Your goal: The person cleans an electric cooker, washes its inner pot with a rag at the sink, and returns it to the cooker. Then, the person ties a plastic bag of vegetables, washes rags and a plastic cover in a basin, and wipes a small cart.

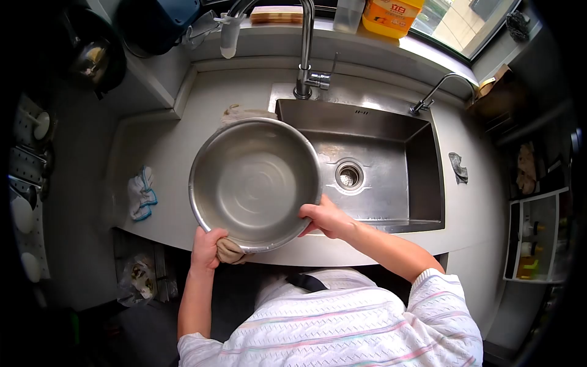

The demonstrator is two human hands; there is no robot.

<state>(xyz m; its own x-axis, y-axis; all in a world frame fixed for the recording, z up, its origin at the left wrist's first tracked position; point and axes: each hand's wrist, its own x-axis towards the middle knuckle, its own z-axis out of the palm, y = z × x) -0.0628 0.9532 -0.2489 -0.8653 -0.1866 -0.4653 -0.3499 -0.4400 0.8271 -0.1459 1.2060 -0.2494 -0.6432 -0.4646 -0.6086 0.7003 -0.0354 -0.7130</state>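
A large round metal basin (pixel 254 180) is held over the counter, its right side overlapping the left edge of the steel sink (pixel 422 171). My left hand (pixel 206 248) grips the near-left rim, thumb on top, with a beige cloth (pixel 230 251) beside it under the rim. With my right hand (pixel 323 218) I hold the near-right rim, fingers closed around it. Inside, the basin shows only bare metal. A light brown rag (pixel 244 114) lies behind the basin.
The tall faucet (pixel 304 79) rises behind the sink, a thin one (pixel 428 101) at its back right. A white-and-blue cloth (pixel 142 194) lies on the left counter, a grey cloth (pixel 458 168) on the right. A yellow jug (pixel 390 17) stands on the sill.
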